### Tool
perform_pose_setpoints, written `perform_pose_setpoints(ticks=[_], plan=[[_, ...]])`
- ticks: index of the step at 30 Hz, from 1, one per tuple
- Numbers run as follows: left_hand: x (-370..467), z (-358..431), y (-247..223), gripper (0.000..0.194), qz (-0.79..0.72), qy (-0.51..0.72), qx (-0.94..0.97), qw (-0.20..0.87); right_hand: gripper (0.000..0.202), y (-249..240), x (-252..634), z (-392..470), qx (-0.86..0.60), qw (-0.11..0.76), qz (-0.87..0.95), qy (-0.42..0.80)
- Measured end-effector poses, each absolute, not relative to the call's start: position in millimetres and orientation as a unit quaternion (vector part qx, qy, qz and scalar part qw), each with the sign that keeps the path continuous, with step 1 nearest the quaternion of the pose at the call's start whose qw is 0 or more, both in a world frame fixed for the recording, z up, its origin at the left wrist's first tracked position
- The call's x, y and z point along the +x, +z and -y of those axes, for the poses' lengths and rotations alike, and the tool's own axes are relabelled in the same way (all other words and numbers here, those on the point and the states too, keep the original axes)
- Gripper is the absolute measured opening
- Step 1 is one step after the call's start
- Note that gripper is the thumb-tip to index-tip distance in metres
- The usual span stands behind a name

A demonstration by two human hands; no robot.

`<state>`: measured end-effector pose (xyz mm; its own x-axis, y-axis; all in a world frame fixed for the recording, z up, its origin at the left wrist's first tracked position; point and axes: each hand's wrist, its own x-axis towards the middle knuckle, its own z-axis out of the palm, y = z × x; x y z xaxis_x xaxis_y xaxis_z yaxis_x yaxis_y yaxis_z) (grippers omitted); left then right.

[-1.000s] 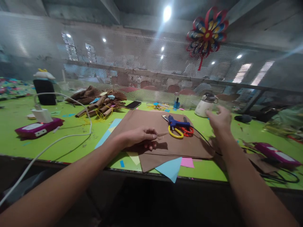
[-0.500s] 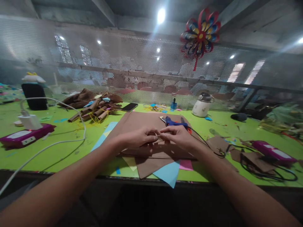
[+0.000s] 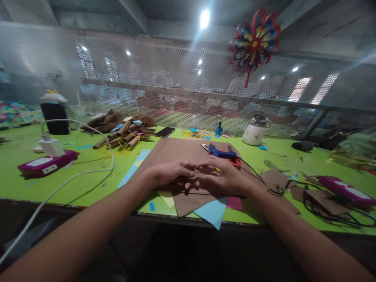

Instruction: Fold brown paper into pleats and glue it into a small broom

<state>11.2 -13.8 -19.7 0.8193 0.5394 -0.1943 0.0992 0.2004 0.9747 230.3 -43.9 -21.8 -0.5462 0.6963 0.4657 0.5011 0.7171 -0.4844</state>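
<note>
Above brown sheets of paper (image 3: 176, 150), both my hands meet over a small thin brown piece (image 3: 197, 175), probably paper. My left hand (image 3: 172, 173) is closed on its left end, thumb on top and other fingertips curled beneath. At the right end, my right hand (image 3: 225, 175) bends round with its thumb against the piece and its index finger arched above. Its lower fingers are partly hidden. Just behind my right hand lies a blue glue gun (image 3: 219, 152) with a black cord, near something red. Light blue paper (image 3: 210, 213) sticks out under the brown sheets.
A purple power strip (image 3: 48, 162) with a white charger and cable is at left; another purple block (image 3: 345, 190) and black cords lie right. Behind are brown paper rolls (image 3: 125, 137), a phone (image 3: 165, 132), a blue bottle (image 3: 219, 130) and a white flask (image 3: 254, 131).
My view has swung slightly left. My right index finger has lifted away from the thumb, and more of my left fingertips show beneath the piece. The glue gun stays on the sheets.
</note>
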Motion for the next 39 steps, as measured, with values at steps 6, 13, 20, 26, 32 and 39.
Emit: perform_pose_setpoints(ticks=[6, 13, 20, 26, 32, 39], plan=[[12, 11, -24, 0.028, -0.23, 0.145, 0.623, 0.733, 0.012, -28, 229, 42, -0.319, 0.399, 0.841, 0.178], [17, 15, -23, 0.03, -0.213, 0.178, 0.636, 0.72, 0.019, -30, 223, 39, -0.368, 0.476, 0.727, 0.333], [24, 18, -20, 0.032, -0.239, 0.189, 0.655, 0.692, 0.021, -34, 221, 30, -0.396, 0.488, 0.677, 0.382], [31, 23, -15, 0.042, -0.286, 0.196, 0.683, 0.643, 0.019, -34, 218, 30, -0.421, 0.484, 0.674, 0.367], [32, 21, -19, 0.032, -0.289, 0.209, 0.705, 0.613, 0.02, -30, 219, 31, -0.429, 0.467, 0.686, 0.356], [34, 19, -25, 0.037, -0.289, 0.217, 0.688, 0.629, 0.027, -27, 220, 32, -0.463, 0.473, 0.645, 0.381]])
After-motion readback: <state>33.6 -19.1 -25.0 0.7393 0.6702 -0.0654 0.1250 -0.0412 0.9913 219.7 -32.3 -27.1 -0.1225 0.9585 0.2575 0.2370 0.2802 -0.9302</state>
